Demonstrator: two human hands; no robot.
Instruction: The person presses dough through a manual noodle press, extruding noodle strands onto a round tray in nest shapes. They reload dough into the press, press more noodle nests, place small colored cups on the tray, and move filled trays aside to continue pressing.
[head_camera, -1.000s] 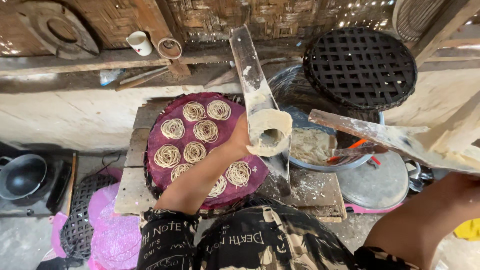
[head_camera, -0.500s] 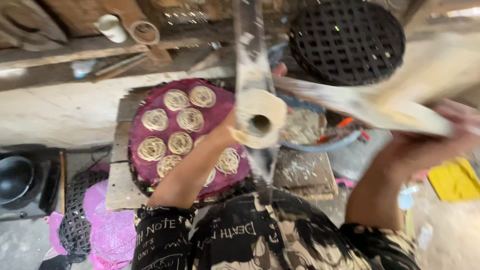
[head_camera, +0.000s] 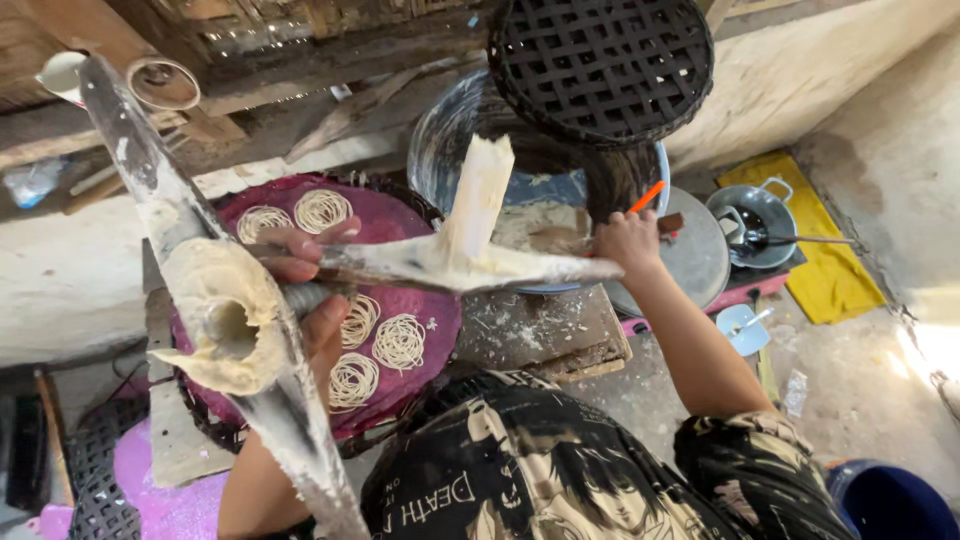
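Upright: dough-caked press (head_camera: 235, 330), left grip (head_camera: 310, 300)

The tray (head_camera: 425, 250) was maroon, dotted with pale cream noodle coils (head_camera: 398, 341). The press (head_camera: 235, 325) was grey wood smeared off-white with dough. The basket (head_camera: 600, 65) was black, woven in an open lattice. The mat (head_camera: 825, 245) was yellow, the bowl (head_camera: 445, 150) blue-rimmed, and the shirt (head_camera: 560, 470) black with a pale print.

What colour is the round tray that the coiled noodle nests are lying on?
Deep maroon-purple; the round tray holding pale noodle nests shows best in the head view.
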